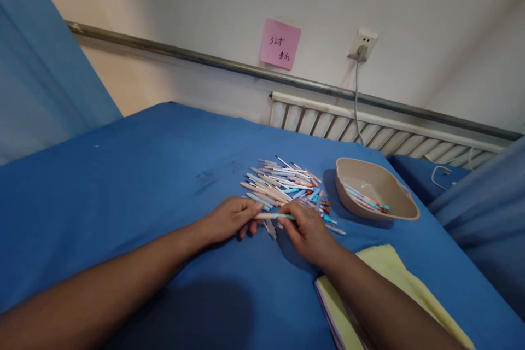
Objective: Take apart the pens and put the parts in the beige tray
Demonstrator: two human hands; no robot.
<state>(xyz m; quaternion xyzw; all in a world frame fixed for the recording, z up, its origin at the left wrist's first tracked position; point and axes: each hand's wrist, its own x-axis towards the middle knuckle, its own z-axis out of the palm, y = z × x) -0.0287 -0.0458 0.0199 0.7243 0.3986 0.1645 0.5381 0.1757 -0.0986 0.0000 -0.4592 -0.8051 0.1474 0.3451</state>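
Observation:
Between my two hands a slim pen (268, 216) lies level, pale peach toward the left and teal toward the right. My left hand (235, 217) pinches its left end between thumb and fingers. The other end is gripped by my right hand (305, 229), fingers curled round it. Just beyond my hands spreads a loose pile of pens (283, 178) in white, peach, blue and brown, lying on a blue cloth (197, 147). Some pens in the pile are hidden behind my right hand.
A beige plastic basin (377, 178) with several pens inside stands right of the pile. Folded yellow cloth (381, 262) lies under my right forearm. Behind are a radiator (320, 117), a metal rail (229, 68), a pink note (280, 44) and a socket (363, 45) with a plugged-in cable.

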